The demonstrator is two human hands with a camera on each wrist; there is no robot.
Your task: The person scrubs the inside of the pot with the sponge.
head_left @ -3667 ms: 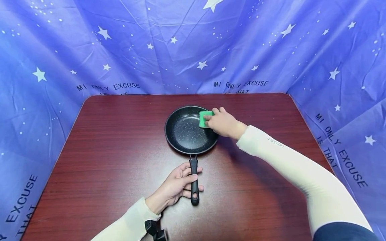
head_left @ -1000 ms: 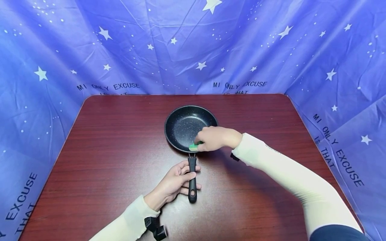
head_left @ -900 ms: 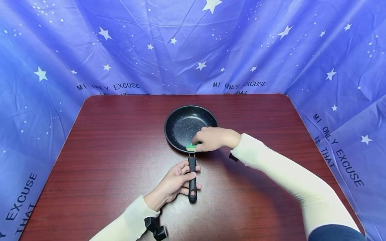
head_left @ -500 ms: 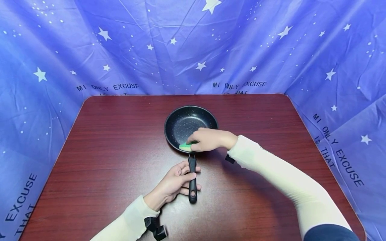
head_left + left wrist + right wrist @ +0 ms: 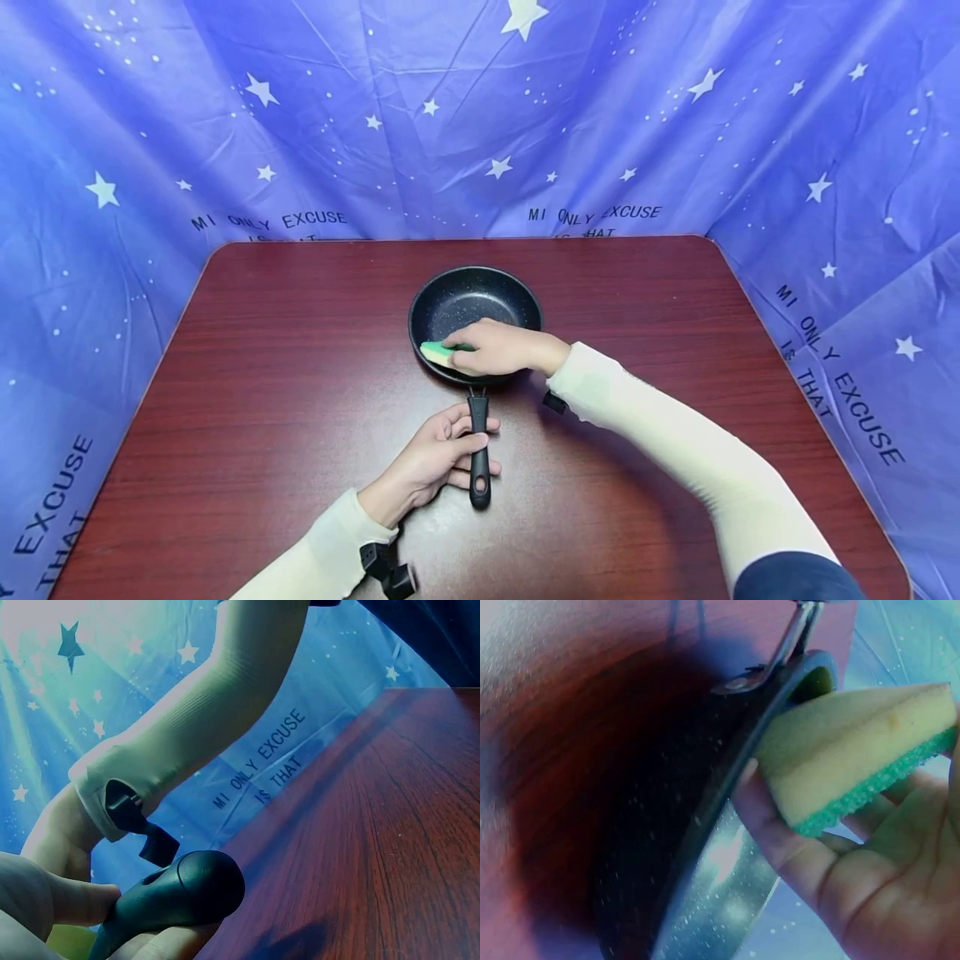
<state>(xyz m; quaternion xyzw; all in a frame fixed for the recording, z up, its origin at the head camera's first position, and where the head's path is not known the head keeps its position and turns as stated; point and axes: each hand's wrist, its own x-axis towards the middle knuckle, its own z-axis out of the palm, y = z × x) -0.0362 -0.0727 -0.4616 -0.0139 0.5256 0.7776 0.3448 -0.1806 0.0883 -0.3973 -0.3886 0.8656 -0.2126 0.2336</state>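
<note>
A black speckled frying pan (image 5: 480,283) is at the middle of the table, its handle (image 5: 480,492) pointing toward the person. My left hand (image 5: 431,454) holds that handle, thumb on top and fingers beneath; the left wrist view shows the rounded handle end (image 5: 210,889) jutting past the thumb. Over the near left inside of the pan, my right hand (image 5: 495,346) grips a green and yellow scrub sponge (image 5: 438,352). In the right wrist view the sponge (image 5: 855,754) sits at the pan's rim, yellow foam toward the pan and green scouring side toward the palm.
A dark red wooden table (image 5: 300,317) lies under the pan. Blue star-printed cloth (image 5: 450,108) hangs behind it and along both sides. A small black camera (image 5: 386,571) is strapped to the left wrist.
The right hand has carried the sponge from the pan's right side to its near edge by the handle, then leftward along the near wall. The left hand keeps its hold on the handle.
</note>
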